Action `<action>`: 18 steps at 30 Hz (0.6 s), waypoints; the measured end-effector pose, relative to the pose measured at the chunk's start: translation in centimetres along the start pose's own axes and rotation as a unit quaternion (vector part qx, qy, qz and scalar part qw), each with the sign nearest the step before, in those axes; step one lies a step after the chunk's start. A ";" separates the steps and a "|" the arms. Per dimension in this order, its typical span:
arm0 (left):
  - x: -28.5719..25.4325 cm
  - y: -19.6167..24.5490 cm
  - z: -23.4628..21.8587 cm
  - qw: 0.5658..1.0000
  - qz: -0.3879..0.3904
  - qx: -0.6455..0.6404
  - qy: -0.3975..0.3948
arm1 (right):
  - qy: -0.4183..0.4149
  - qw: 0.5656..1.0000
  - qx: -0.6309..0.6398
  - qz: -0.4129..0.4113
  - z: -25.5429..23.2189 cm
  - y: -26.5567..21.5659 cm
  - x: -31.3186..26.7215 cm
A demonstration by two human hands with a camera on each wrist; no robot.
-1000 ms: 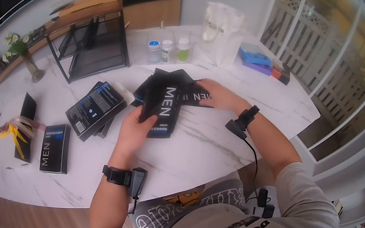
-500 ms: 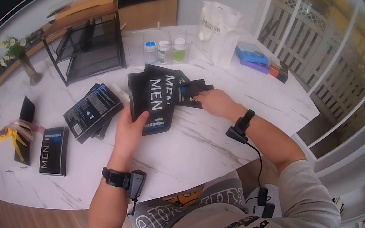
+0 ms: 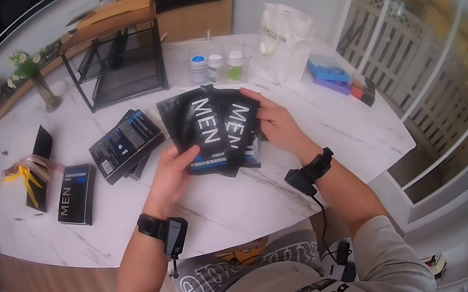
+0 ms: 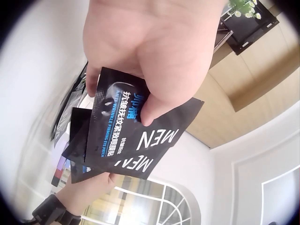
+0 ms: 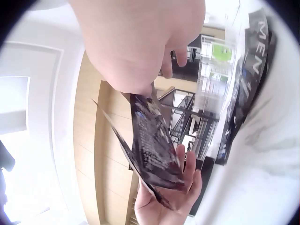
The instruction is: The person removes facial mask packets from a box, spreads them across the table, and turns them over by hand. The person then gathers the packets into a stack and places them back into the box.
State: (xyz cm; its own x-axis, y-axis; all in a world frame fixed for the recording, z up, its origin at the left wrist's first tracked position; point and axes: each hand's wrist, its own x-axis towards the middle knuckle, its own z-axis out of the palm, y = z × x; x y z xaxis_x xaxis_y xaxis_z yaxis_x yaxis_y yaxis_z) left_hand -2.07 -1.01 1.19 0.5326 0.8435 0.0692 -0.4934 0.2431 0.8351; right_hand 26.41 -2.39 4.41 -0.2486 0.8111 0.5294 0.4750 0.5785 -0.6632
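My left hand [image 3: 171, 178] grips a black eye patch sachet [image 3: 190, 122] printed "MEN", its thumb across the lower front. Fanned out beside it is a second black sachet [image 3: 242, 120], pinched at its right edge by my right hand [image 3: 280, 126]. Both are raised over the table and overlap in the middle. The left wrist view shows the front of the left sachet [image 4: 115, 126] with its white and blue print. Seen from the right wrist, my thumb is at the top of a held sachet [image 5: 154, 140], while more sachets [image 5: 246, 84] lie on the table.
Stacked black boxes [image 3: 125, 142] and a single black box [image 3: 75, 197] are to the left, near a ribboned black item [image 3: 35, 176]. Behind stand a mesh shelf [image 3: 122, 72], a clear organizer with bottles [image 3: 215, 72] and a white bag [image 3: 285, 44]. Coloured boxes [image 3: 327, 71] lie right.
My right hand has picked up a sachet from the table and brought it against the left one. The left hand keeps its grip, and the held sachets are now spread like a fan.
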 end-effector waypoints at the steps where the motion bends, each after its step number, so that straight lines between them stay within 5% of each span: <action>1: -0.1 0.0 -0.1 1.000 -0.004 -0.002 -0.007 | 0.012 0.995 0.089 0.032 0.7 -0.6 0.1; 3: -0.1 -0.1 -0.4 1.000 -0.012 -0.006 -0.022 | 0.034 0.959 0.264 0.096 2.7 -2.4 0.3; 4: -0.2 0.0 -0.1 0.999 -0.016 -0.006 -0.031 | 0.017 0.982 0.184 0.037 3.0 -3.3 0.5; 8: 0.1 -0.5 -0.2 1.000 -0.007 0.012 -0.006 | -0.020 0.987 0.158 0.032 5.1 0.0 -0.4; 11: 0.4 -0.6 -0.3 0.998 0.034 0.011 0.051 | 0.029 0.998 0.049 -0.010 4.9 0.1 0.2; 15: 0.8 -0.1 -0.6 0.990 0.071 0.033 0.115 | -0.031 0.970 0.234 0.057 5.1 1.4 -0.4; 18: 1.2 -0.6 -0.8 0.984 0.116 0.068 0.119 | 0.005 0.967 0.234 0.097 6.4 -2.1 0.0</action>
State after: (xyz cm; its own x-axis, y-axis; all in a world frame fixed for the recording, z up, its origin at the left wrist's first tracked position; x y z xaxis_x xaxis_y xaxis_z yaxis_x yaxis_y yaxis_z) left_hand -1.65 0.20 0.34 0.2330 0.9607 0.1511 -0.4776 -0.0223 0.8783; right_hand 20.04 -2.99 2.42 -0.1838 0.9090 0.3741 0.0778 0.3928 -0.9163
